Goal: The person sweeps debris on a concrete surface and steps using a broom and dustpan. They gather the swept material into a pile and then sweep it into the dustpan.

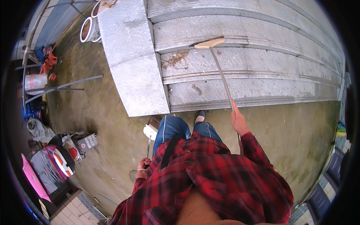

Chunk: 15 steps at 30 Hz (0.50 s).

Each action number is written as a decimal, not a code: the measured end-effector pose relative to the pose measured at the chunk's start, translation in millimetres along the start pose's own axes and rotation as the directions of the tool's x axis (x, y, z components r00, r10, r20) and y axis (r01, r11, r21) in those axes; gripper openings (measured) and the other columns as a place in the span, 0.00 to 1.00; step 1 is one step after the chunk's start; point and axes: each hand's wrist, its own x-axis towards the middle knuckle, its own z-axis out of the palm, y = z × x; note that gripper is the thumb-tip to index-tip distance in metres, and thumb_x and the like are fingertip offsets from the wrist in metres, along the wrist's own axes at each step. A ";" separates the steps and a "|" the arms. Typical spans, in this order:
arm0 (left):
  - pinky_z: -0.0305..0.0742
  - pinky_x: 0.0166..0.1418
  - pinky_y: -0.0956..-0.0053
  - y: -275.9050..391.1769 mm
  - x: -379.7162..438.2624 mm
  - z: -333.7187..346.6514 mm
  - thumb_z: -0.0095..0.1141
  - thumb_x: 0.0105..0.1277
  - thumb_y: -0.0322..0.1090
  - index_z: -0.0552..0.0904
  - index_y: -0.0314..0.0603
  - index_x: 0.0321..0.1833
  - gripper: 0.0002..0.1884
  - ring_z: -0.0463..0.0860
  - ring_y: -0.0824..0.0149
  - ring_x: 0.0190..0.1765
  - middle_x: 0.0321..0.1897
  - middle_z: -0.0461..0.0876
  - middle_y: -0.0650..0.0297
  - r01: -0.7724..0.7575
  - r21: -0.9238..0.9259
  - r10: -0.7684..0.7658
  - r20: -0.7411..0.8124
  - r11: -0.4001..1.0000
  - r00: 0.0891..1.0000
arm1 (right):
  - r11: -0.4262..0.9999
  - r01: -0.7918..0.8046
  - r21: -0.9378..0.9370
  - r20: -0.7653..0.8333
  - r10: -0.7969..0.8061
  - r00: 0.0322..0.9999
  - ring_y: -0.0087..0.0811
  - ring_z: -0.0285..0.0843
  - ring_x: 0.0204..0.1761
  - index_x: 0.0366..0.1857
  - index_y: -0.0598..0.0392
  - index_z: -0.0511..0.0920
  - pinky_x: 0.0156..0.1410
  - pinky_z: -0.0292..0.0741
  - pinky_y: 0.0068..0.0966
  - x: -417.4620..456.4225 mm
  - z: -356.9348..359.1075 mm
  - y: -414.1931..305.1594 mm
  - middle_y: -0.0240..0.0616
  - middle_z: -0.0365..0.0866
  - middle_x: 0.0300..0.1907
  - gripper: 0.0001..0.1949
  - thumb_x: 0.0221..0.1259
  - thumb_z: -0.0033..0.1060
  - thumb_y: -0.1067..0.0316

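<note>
My right hand (239,119) grips the metal handle of a broom (209,43), whose head rests at the edge of a stone step, above and beyond my knees. Low at my left side, my left hand (144,163) is closed around the handle of a long-handled dustpan (151,131); its white pan is beside my left knee, partly hidden by my leg. A heap of dry debris (178,58) lies at the left end of one step, and a curled brownish piece (197,89) lies on the lowest step.
Granite steps (275,87) rise in front of me, with a pale stone slab (140,84) along their left side. White plant pots (90,29) stand at the upper left. On the left are a metal frame (67,84), a grey crate (87,142) and a pink and black scooter (47,168).
</note>
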 end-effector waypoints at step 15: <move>0.62 0.13 0.85 -31.2 -18.6 -25.2 0.37 0.60 0.31 0.60 0.47 0.13 0.15 0.60 0.77 0.10 0.07 0.59 0.73 -0.097 -0.149 0.098 0.002 0.984 0.995 | 0.971 -0.193 0.140 -0.363 0.231 0.903 0.45 0.75 0.19 0.63 0.46 0.53 0.24 0.72 0.36 200.4 76.6 -17.5 0.54 0.76 0.27 0.22 0.64 0.33 0.64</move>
